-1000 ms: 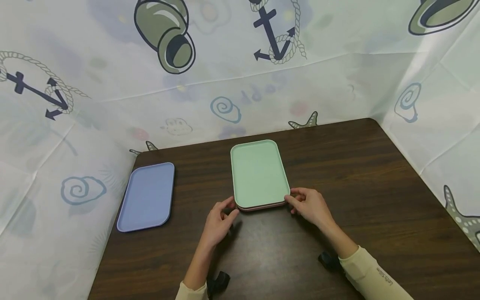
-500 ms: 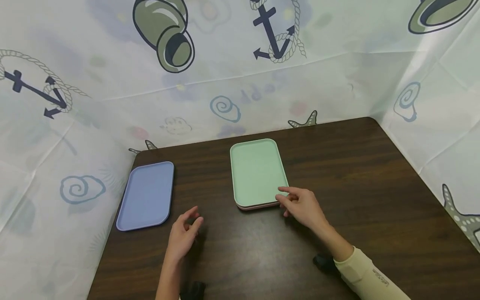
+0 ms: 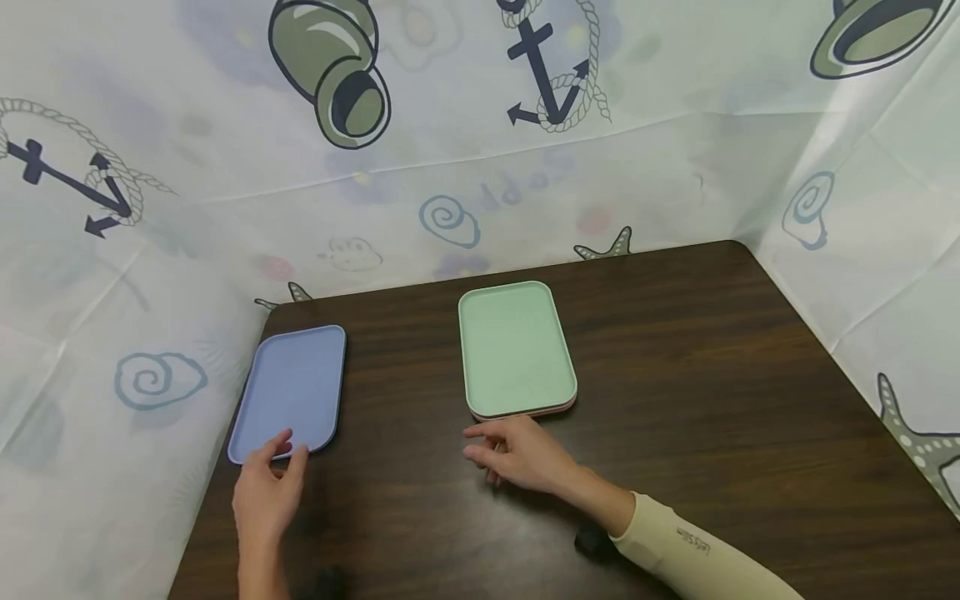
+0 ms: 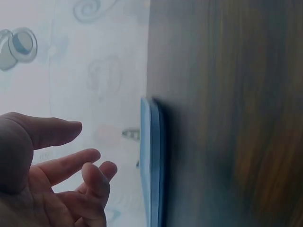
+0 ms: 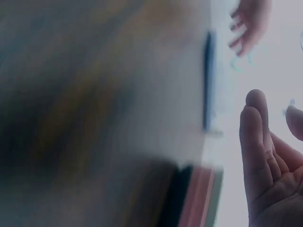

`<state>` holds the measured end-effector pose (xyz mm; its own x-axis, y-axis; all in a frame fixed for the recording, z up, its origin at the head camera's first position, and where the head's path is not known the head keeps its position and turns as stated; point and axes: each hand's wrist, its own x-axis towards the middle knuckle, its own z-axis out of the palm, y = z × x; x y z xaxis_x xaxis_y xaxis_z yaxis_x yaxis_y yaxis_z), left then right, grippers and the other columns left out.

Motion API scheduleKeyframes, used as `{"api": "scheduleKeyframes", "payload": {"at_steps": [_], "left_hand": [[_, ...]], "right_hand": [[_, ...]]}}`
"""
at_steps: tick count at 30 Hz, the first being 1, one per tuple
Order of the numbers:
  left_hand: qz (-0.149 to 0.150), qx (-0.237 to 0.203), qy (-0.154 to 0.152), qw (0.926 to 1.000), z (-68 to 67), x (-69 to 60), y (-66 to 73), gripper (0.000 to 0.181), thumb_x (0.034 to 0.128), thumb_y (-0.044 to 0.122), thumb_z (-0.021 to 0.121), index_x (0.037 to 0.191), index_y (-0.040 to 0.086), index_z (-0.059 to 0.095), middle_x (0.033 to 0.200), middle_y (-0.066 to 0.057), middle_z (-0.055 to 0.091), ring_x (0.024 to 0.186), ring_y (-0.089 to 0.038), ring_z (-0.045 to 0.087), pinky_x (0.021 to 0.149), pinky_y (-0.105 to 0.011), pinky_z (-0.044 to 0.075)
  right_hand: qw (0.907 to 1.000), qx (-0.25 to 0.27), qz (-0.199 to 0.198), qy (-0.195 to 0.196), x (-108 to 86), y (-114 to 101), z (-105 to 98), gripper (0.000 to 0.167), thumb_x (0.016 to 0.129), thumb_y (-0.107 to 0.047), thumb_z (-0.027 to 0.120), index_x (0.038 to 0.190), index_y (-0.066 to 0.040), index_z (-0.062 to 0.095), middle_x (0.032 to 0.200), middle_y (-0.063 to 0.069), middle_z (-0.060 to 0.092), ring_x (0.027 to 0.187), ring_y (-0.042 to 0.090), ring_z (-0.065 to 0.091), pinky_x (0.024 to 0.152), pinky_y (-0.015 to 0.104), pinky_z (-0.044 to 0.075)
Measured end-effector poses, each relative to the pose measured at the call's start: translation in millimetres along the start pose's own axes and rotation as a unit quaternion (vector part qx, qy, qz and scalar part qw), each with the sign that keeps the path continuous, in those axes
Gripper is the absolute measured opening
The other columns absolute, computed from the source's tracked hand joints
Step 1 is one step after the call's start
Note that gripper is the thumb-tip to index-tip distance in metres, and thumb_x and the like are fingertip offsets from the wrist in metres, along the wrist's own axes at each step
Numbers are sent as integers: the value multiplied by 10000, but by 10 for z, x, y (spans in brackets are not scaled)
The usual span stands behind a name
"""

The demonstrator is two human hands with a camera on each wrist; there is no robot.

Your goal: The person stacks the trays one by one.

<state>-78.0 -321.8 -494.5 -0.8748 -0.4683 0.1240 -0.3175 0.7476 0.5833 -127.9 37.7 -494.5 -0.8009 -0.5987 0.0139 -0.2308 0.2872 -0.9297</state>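
At the table's left side lies a blue rectangular tray (image 3: 300, 387); the left wrist view catches its rim (image 4: 152, 175) from the side. My left hand (image 3: 266, 493) hovers over its near edge, fingers loosely bent and apart from the rim (image 4: 61, 184). Toward the middle, a pale green tray (image 3: 517, 350) lies on top of a stack. Pink layers (image 5: 198, 194) show under it in the right wrist view, with a dark band below. My right hand (image 3: 521, 454) is just in front of the stack's near edge, fingers relaxed and holding nothing.
The trays lie on a dark wood-grain table (image 3: 697, 375). A white sheet (image 3: 405, 183) printed with anchors, shells and starfish hangs behind the table and along its sides. Black wrist cameras (image 3: 595, 542) sit under the forearms.
My left hand has left the green tray's near left corner and moved left to the blue tray. My right hand has slid left and nearer, away from the green tray's corner. The trays stay put.
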Motion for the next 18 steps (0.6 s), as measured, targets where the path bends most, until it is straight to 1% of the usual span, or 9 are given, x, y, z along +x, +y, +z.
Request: {"api": "scheduleKeyframes", "payload": {"at_steps": [2, 4, 6, 9, 11, 13, 16, 18], "left_hand": [[-154, 156, 79, 9997, -62, 41, -92, 446, 960, 318, 582, 1332, 71, 597, 1203, -154, 609, 873, -309, 604, 752, -524, 406], [-372, 316, 63, 9988, -129, 83, -180, 468, 961, 328, 565, 1342, 58, 582, 1220, -175, 590, 943, -361, 581, 795, -574, 393], [-576, 434, 9, 9974, -187, 127, -263, 487, 960, 338, 556, 1348, 42, 568, 1235, -205, 577, 1031, -411, 551, 834, -603, 386], [-745, 548, -123, 9956, -258, 211, -379, 520, 962, 339, 552, 1353, -4, 540, 1252, -264, 560, 1128, -478, 499, 883, -628, 377], [-822, 640, -176, 9944, -297, 278, -438, 543, 963, 343, 548, 1354, -32, 520, 1243, -305, 540, 1148, -511, 475, 881, -631, 382], [-929, 763, -238, 9925, -337, 337, -488, 567, 964, 346, 538, 1357, -59, 496, 1221, -334, 515, 1123, -527, 475, 858, -631, 389], [-1137, 989, -348, 9880, -381, 416, -542, 600, 960, 375, 523, 1371, -60, 470, 1185, -345, 490, 1085, -537, 476, 812, -624, 395], [-1163, 1118, -469, 9858, -392, 472, -576, 610, 960, 396, 512, 1367, -57, 469, 1179, -355, 494, 1077, -543, 481, 800, -623, 399]], "right_hand": [[9997, 68, 31, -213, 58, -9, 132, 402, 951, -302, 659, 1283, -74, 641, 756, -1, 690, 598, 197, 690, 520, 251, 516], [9990, 222, 114, -367, 123, -13, 253, 444, 948, -309, 662, 1303, -45, 622, 771, 28, 698, 602, 183, 689, 517, 245, 514], [9978, 403, 247, -475, 189, -28, 347, 480, 946, -307, 666, 1329, -25, 596, 782, 58, 705, 599, 191, 687, 506, 261, 518], [9957, 596, 467, -542, 287, -56, 444, 518, 944, -303, 670, 1367, -24, 561, 780, 58, 710, 591, 207, 682, 495, 313, 532], [9942, 707, 561, -579, 354, -70, 487, 528, 949, -299, 663, 1391, -39, 541, 786, 55, 716, 591, 201, 682, 503, 344, 543], [9928, 829, 622, -602, 424, -76, 530, 534, 954, -291, 656, 1410, -46, 522, 791, 59, 721, 595, 185, 684, 521, 367, 552], [9895, 1117, 667, -624, 537, -80, 605, 547, 961, -271, 647, 1429, -34, 491, 806, 91, 727, 603, 173, 688, 539, 377, 560], [9871, 1274, 756, -600, 613, -90, 660, 562, 961, -262, 649, 1437, -19, 473, 815, 111, 728, 610, 179, 693, 543, 380, 561]]}}
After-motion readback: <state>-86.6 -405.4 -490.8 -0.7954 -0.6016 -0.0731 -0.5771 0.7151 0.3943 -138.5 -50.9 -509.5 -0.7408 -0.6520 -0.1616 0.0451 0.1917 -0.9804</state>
